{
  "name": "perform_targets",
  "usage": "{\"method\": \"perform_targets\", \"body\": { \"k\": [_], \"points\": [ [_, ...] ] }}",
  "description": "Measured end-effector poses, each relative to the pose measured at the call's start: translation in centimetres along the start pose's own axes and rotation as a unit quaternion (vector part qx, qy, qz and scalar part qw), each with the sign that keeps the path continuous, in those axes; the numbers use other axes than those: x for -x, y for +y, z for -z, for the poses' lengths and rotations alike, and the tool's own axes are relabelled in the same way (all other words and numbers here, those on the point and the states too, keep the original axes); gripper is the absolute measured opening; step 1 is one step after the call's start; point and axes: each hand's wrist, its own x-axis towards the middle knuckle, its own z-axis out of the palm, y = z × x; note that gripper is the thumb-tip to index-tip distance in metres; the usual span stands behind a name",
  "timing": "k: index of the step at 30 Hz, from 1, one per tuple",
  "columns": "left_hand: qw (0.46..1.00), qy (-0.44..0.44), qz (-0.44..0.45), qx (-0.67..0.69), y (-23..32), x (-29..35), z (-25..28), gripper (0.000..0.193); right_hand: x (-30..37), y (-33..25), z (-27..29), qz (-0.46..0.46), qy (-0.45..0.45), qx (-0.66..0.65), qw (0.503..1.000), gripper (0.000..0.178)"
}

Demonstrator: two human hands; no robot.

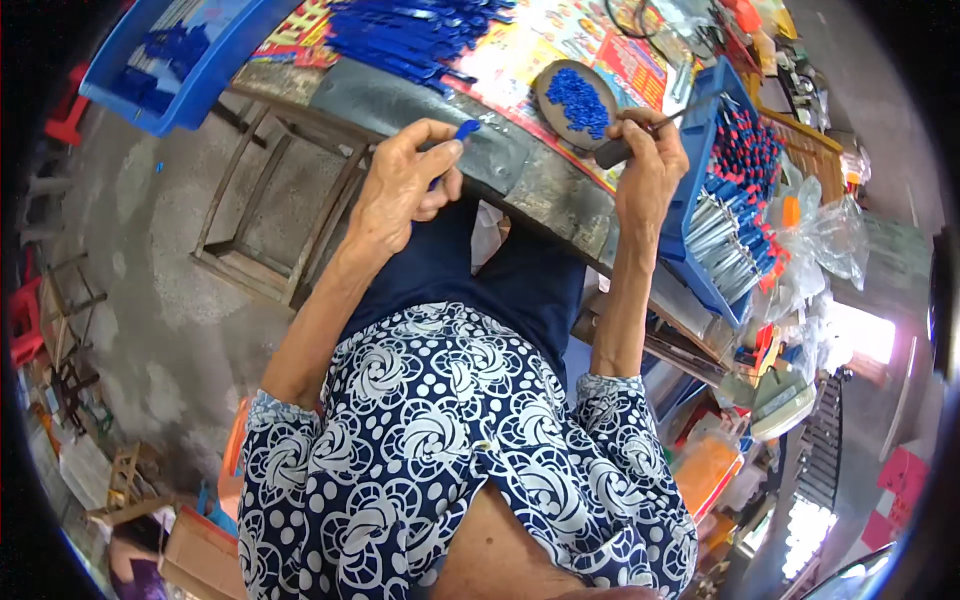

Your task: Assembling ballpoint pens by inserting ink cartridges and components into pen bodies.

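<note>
Thumb and forefinger of my left hand point(410, 185) pinch a small blue plastic piece point(467, 129) over the near edge of the workbench; its lower part is hidden by the fingers. My right hand point(650, 170) is closed on a dark-handled tool point(613, 152) with a thin shaft pointing up and right; I cannot make out its tip. Just left of that hand, a round shallow dish point(546, 98) holds a heap of tiny blue parts point(578, 100). Long blue plastic strips point(400, 40) lie piled beyond my left hand.
A blue bin point(160, 122) with blue parts stands at far left. On the right, another blue bin point(712, 285) holds many metal rods with blue and red ends point(728, 220), beside clear plastic bags point(825, 240). A wooden stool frame point(240, 262) stands left of the bench point(560, 205).
</note>
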Motion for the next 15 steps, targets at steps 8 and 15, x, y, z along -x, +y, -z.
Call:
{"method": "perform_targets", "body": {
  "k": [8,15],
  "points": [
    [0.998,0.032,-0.034,-0.051,2.2,-0.8,0.7,0.014,-1.1,1.4,0.6,-0.034,-0.071,0.226,0.971,0.014],
    [0.863,0.093,-0.302,-0.394,6.1,-6.2,2.7,0.016,-1.4,1.9,0.2,0.042,-0.158,0.422,0.892,0.015]
  ]
}}
